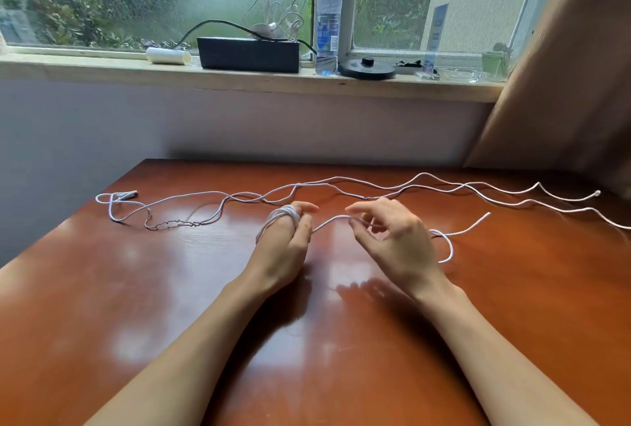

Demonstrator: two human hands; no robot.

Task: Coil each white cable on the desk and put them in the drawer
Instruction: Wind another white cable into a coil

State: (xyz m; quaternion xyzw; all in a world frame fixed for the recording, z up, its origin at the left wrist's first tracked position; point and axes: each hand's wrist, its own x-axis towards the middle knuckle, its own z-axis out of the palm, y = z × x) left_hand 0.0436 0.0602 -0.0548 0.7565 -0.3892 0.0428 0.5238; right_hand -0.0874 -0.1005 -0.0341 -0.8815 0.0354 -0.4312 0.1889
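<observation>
On the red-brown desk (170, 289) my left hand (286, 244) has several turns of a white cable (285, 215) wound round its fingers, and its thumb holds the strand. From there the cable runs right to my right hand (392, 241), which pinches it between thumb and fingers. Past that hand the cable's free end (471, 225) loops on the desk. Two other long white cables (426, 183) lie stretched across the far side of the desk, their ends at the left (124, 195) and right (596, 193). No drawer is in view.
A windowsill behind the desk carries a black box (249, 54), a tangle of white cable (276, 21), a water bottle (327, 26), a white roll (169, 55) and a black round base (367, 68). A brown curtain (563, 67) hangs at the right.
</observation>
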